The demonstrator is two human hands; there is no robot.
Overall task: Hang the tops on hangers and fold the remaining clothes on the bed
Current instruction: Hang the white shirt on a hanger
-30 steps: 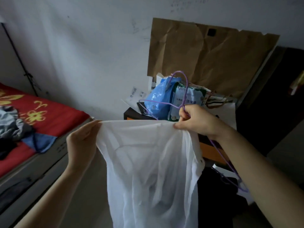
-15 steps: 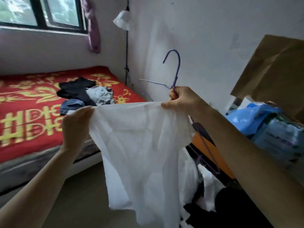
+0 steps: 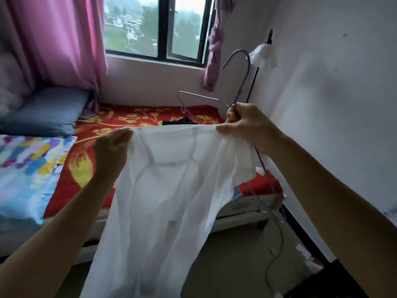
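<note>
I note the white top [image 3: 163,190] held up before me, short of the bed [image 3: 133,121]. Left hand [image 3: 110,151] pinches its top edge; right hand [image 3: 247,123] grips the opposite corner plus the purple hanger [image 3: 242,88] by its neck. Beyond, what seems to be dark clothing [image 3: 178,121] lies on the bed

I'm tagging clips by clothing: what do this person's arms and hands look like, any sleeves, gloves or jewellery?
Each grip is a bare hand: no glove, ring or marking shows on the left grip or the right grip. The left forearm and right forearm are uncovered to the frame's edge, with no sleeve, watch or bracelet in view.
</note>
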